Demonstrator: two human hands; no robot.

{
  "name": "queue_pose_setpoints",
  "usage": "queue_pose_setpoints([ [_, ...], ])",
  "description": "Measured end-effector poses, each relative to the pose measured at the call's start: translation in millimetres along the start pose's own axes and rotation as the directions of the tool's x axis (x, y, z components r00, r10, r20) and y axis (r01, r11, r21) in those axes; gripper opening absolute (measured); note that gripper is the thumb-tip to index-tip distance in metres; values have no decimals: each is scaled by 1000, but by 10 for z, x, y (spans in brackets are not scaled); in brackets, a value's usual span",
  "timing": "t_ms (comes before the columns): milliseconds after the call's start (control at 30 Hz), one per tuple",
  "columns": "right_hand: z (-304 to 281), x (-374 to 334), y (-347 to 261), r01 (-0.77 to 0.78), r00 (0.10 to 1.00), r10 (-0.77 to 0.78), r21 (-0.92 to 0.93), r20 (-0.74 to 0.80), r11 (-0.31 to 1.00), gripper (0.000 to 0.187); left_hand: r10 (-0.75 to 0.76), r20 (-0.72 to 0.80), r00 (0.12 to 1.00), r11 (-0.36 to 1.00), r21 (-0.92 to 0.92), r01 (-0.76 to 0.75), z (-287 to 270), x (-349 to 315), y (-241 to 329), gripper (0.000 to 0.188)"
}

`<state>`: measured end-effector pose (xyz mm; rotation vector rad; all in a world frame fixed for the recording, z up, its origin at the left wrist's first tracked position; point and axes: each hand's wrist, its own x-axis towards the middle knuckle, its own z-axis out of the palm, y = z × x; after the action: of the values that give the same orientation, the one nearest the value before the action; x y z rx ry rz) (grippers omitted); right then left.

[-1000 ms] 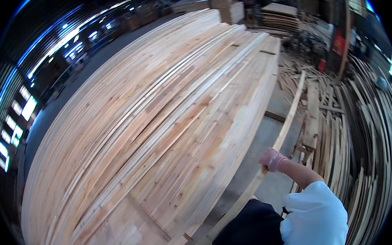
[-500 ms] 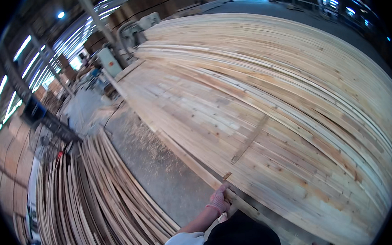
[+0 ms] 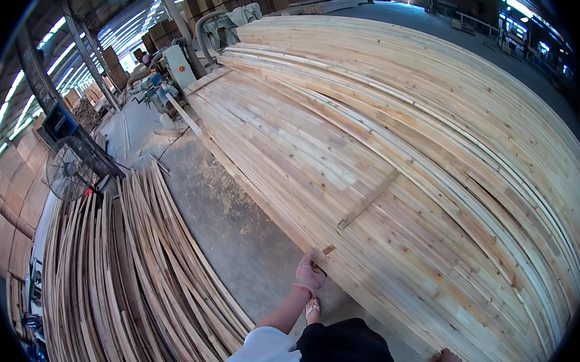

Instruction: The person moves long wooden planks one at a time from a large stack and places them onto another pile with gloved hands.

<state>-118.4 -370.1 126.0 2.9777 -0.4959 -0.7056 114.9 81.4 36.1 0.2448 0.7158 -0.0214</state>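
Note:
My left hand (image 3: 310, 274), in a pinkish knit glove, is closed around a long, pale wooden strip (image 3: 264, 198) along the near left edge of a broad layer of boards (image 3: 302, 157). Farther right, at the bottom of the view, my right hand (image 3: 444, 359) curls over the same edge, its fingers closed and partly hidden. Just beyond the left hand lies a small brown wood chip (image 3: 329, 249). A short crosspiece (image 3: 369, 199) rests across the boards.
Loose narrow strips (image 3: 130, 277) lie in a long pile on my left. Sawdust covers the concrete floor (image 3: 229, 218) between pile and boards. A standing fan (image 3: 70, 169), a pale machine cabinet (image 3: 179, 67) and a post (image 3: 184, 28) stand farther off. Higher stacked boards (image 3: 429, 73) rise at right.
The strip has come in against the boards, closing the gap beside my left hand. My left hand sits slightly higher and farther left in view. More of the right hand shows.

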Motion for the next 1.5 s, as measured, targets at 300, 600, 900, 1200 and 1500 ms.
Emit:
queue_pose_setpoints([
  [300,-352,311,-2064,466,884,-390,444,-256,765,71,-829,181,528,525,-72,848,-290,-1017,-683,33],
  [600,-388,-27,61,139,914,-258,356,313,924,76,74,-44,996,872,488,-43,495,-115,1048,33],
  [900,-783,-9,-1107,152,988,-151,-18,14,988,38,474,7,880,752,517,-409,811,1323,2431,29],
  [1200,-1188,693,-2832,183,954,-178,3,242,983,44,-10,454,891,892,407,-198,898,1637,3615,60],
  [1500,-1198,1095,-4280,457,844,-533,436,64,775,47,-783,222,581,442,856,269,-70,225,1454,45],
])
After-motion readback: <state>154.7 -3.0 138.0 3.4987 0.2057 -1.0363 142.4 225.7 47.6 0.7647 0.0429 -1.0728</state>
